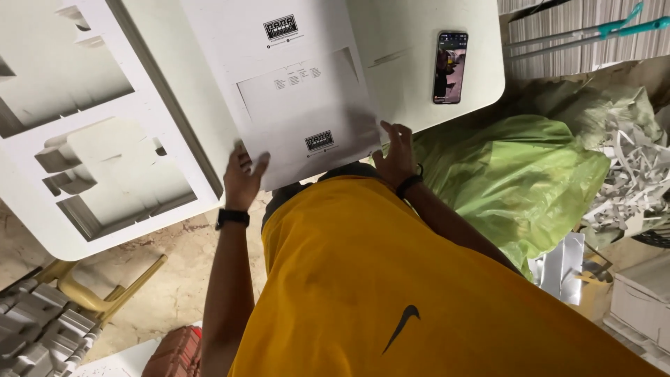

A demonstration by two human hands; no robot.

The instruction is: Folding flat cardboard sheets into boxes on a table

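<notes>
A flat white die-cut cardboard sheet [293,91] with small black printed marks lies on a white table [412,70], its near edge hanging over the table's edge toward me. My left hand [243,178] grips the sheet's near left corner, thumb on top. My right hand [396,155] presses on the near right corner with fingers spread. Both wrists wear black bands. My yellow shirt fills the lower middle of the view.
A phone [450,66] with a lit screen lies on the table to the right. White cut-out cardboard frames [98,139] sit at left. A green plastic sack [516,174] and paper scraps [628,174] lie at right. A yellow stand [98,293] is on the floor.
</notes>
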